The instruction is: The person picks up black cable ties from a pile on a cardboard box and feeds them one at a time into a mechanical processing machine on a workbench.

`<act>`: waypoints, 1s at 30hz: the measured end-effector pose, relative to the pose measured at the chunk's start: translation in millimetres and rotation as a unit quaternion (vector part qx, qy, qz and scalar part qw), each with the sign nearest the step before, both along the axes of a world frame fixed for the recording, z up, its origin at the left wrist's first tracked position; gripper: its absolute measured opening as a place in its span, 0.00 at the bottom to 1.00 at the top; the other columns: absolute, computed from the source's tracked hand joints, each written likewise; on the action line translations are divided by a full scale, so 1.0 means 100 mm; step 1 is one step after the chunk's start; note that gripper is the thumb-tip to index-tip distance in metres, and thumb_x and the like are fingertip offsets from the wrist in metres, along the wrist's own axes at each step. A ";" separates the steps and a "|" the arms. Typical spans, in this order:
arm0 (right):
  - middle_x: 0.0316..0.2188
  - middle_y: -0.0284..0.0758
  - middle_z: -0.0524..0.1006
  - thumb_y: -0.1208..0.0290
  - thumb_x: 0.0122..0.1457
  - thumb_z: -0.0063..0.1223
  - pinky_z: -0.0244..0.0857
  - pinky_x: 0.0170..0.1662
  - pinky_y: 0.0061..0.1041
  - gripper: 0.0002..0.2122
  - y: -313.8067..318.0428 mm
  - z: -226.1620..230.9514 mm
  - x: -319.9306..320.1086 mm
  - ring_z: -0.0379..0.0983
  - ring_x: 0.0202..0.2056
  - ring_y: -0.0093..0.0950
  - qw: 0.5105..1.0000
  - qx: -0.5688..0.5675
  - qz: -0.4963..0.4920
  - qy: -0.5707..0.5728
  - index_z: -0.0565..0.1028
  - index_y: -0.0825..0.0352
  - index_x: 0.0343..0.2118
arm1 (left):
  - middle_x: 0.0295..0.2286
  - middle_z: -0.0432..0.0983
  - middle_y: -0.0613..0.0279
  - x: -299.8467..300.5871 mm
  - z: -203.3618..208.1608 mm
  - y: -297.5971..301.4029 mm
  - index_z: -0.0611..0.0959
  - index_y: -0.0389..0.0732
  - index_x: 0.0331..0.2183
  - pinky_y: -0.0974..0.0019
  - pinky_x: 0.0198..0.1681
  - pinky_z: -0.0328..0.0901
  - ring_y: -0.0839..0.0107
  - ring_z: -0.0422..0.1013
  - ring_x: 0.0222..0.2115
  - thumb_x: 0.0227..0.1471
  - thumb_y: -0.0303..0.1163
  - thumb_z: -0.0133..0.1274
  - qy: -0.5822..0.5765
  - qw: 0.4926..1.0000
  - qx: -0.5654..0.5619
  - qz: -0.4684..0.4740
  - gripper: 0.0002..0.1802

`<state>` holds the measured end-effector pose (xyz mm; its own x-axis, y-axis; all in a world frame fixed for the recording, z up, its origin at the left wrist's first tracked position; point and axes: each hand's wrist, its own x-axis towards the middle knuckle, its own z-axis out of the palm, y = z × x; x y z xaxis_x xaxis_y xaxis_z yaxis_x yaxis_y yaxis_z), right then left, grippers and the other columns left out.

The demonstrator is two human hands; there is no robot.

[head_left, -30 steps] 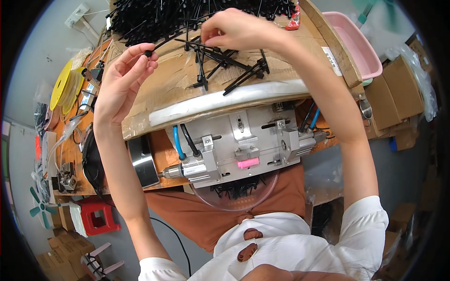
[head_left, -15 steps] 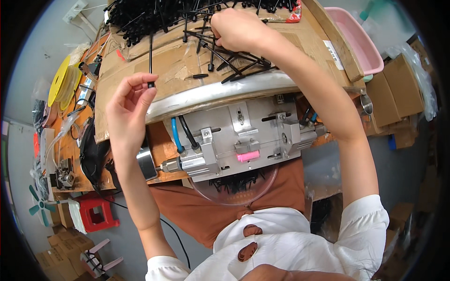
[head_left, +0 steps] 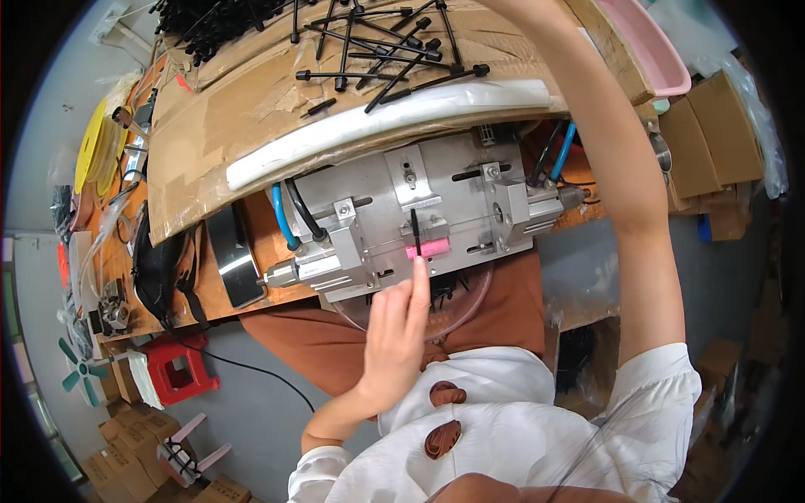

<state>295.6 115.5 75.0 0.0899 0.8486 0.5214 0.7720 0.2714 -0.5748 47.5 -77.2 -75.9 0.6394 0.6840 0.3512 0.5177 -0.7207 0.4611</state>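
My left hand (head_left: pixel 394 335) is over the front of the metal fixture (head_left: pixel 432 189), index finger stretched forward and thumb hidden. Its fingertips are closed on the near end of a thin black rod (head_left: pixel 416 230), which points away from me. That rod lies across the pink block (head_left: pixel 434 247) at the middle of the fixture. Only my right forearm (head_left: pixel 616 151) shows, reaching past the top edge; the right hand is outside the picture. Below that edge, several loose black rods with thick heads (head_left: pixel 394 59) lie crisscrossed on the cardboard (head_left: pixel 251 109).
A dense heap of black rods (head_left: pixel 210 25) fills the far left. A white padded roll (head_left: pixel 377 126) lines the cardboard's near edge. Blue and black hoses (head_left: pixel 283 218) run into the fixture. A clear bowl (head_left: pixel 470 310) with black pieces sits under it. A phone (head_left: pixel 236 264) lies left.
My left hand has come down and right from the cardboard to the fixture, bringing the black rod over the pink block. My right hand has left the loose rods and passed out of view.
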 end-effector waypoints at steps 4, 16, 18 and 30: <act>0.27 0.35 0.75 0.74 0.61 0.46 0.66 0.30 0.14 0.12 -0.32 0.11 0.17 0.71 0.28 0.17 0.972 -0.029 0.107 0.209 0.72 0.72 0.46 | 0.36 0.66 0.54 0.19 -0.11 -0.05 0.64 0.27 0.56 0.65 0.40 0.63 0.63 0.64 0.34 0.40 0.16 0.49 0.067 0.997 0.023 0.025 0.37; 0.31 0.39 0.77 0.69 0.61 0.50 0.61 0.28 0.18 0.09 -1.53 -0.29 -0.05 0.67 0.24 0.20 0.964 0.146 0.032 0.221 0.72 0.72 0.34 | 0.38 0.65 0.50 0.26 -0.13 -0.10 0.59 0.25 0.57 0.61 0.45 0.62 0.56 0.63 0.38 0.34 0.13 0.48 0.108 0.993 0.000 0.050 0.42; 0.30 0.39 0.77 0.73 0.59 0.53 0.63 0.30 0.19 0.08 -1.75 -0.67 -0.20 0.67 0.24 0.20 0.966 0.176 0.072 0.175 0.71 0.73 0.37 | 0.37 0.66 0.51 0.21 -0.11 -0.09 0.63 0.29 0.57 0.61 0.46 0.61 0.56 0.63 0.39 0.35 0.13 0.48 0.111 0.992 -0.041 0.036 0.41; 0.17 0.30 0.67 0.75 0.48 0.61 0.60 0.20 0.23 0.29 -2.32 -1.79 -1.00 0.65 0.18 0.21 0.996 -0.039 0.050 -0.063 0.66 0.77 0.54 | 0.31 0.74 0.59 0.12 0.81 2.31 0.76 0.37 0.35 0.67 0.39 0.65 0.67 0.71 0.34 0.50 0.18 0.49 -0.022 0.998 0.042 -0.032 0.08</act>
<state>195.8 -116.4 -103.9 -0.0595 0.8886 0.4548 0.8111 0.3086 -0.4968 59.2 153.6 5.3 0.6641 0.6091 0.4335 0.4500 -0.7887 0.4188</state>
